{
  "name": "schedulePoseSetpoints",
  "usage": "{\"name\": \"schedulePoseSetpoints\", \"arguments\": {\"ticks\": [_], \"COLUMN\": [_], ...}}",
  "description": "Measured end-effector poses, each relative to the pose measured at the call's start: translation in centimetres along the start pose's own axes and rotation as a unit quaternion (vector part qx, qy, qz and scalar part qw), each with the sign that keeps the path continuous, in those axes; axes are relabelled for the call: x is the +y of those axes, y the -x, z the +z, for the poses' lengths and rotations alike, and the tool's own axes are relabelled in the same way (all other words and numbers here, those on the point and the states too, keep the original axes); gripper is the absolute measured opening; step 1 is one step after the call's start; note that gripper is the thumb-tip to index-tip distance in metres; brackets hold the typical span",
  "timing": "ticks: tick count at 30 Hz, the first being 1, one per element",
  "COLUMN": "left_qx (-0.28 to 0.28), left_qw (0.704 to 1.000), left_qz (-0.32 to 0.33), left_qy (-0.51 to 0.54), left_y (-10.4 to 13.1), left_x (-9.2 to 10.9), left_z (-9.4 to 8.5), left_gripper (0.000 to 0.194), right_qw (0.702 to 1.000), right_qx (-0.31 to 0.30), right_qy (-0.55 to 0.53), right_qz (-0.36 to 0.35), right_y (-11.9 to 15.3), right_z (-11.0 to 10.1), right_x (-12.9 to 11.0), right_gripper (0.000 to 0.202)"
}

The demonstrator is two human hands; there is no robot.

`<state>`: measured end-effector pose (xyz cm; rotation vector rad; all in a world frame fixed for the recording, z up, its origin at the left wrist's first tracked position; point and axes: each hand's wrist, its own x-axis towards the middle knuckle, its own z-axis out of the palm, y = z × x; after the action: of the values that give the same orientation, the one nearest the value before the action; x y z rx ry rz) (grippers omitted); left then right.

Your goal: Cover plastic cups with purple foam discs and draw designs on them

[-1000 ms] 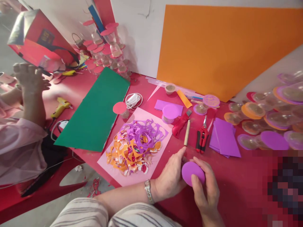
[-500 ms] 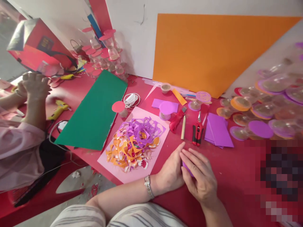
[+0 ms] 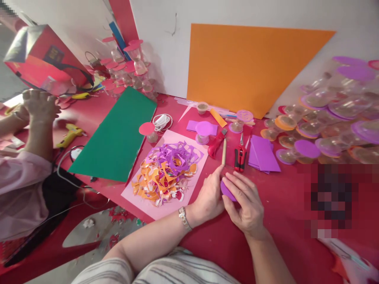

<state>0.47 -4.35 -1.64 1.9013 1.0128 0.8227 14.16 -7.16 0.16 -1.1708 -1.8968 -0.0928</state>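
Note:
A purple disc [image 3: 227, 191] shows between my two hands above the red table. My left hand [image 3: 209, 194], with a watch at the wrist, rests against its left edge, thumb stretched up. My right hand [image 3: 243, 201] lies over its right part with bent fingers; what is beneath the disc is hidden. Just above my hands are a wooden-handled tool [image 3: 224, 152], red-handled pliers [image 3: 240, 157] and a red cutter [image 3: 217, 145]. Purple card pieces [image 3: 264, 154] are stacked to the right of the pliers. Purple and orange paper scraps [image 3: 166, 173] lie heaped on a pink sheet [image 3: 194, 189].
Green board [image 3: 115, 138] lies left, near a yellow glue gun [image 3: 71, 135] and another person's hands [image 3: 41, 104]. An orange sheet [image 3: 251, 69] leans on the wall. Hourglass shapes with purple discs [image 3: 308, 149] crowd the right; a red-topped one [image 3: 147, 129] stands by a white cable [image 3: 162, 122].
More of the purple disc shows between my hands, as my right hand sits slightly off it. The view has shifted, so most things appear a little further left.

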Motion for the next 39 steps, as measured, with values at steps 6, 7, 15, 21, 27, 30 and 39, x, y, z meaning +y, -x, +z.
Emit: {"name": "schedulePoseSetpoints", "arguments": {"ticks": [6, 7, 15, 21, 27, 30, 39], "left_qx": [-0.013, -0.01, 0.013, 0.01, -0.009, -0.013, -0.038], "left_qw": [1.0, 1.0, 0.997, 0.998, 0.998, 0.997, 0.984], "left_qz": [-0.007, 0.0, 0.026, 0.037, 0.044, 0.038, -0.012], "left_qy": [0.006, 0.005, -0.069, -0.055, -0.054, -0.073, -0.173], "left_y": [-0.4, -0.4, -0.6, -0.2, -0.2, -0.4, -0.7], "left_x": [0.4, 0.2, -0.6, -0.7, -0.4, -0.4, 0.0], "left_z": [-0.2, -0.1, 0.1, 0.1, 0.1, 0.2, -0.2], "left_gripper": [0.084, 0.084, 0.051, 0.055, 0.058, 0.059, 0.012], "right_qw": [0.999, 0.999, 0.999, 1.0, 0.999, 1.0, 1.0], "right_qx": [0.024, 0.021, 0.034, 0.028, 0.001, -0.015, -0.018], "right_qy": [0.005, 0.004, -0.002, 0.005, 0.025, 0.003, 0.01], "right_qz": [-0.031, -0.031, -0.016, -0.013, -0.029, -0.023, -0.009], "right_y": [-0.2, -0.2, -0.1, -0.1, 0.1, 0.1, 0.0], "right_z": [-0.4, -0.4, 0.5, 0.4, 0.5, 0.6, 0.5], "right_x": [0.2, 0.2, -0.2, -0.4, -0.1, 0.0, -0.4], "right_gripper": [0.037, 0.036, 0.032, 0.034, 0.049, 0.05, 0.044]}}
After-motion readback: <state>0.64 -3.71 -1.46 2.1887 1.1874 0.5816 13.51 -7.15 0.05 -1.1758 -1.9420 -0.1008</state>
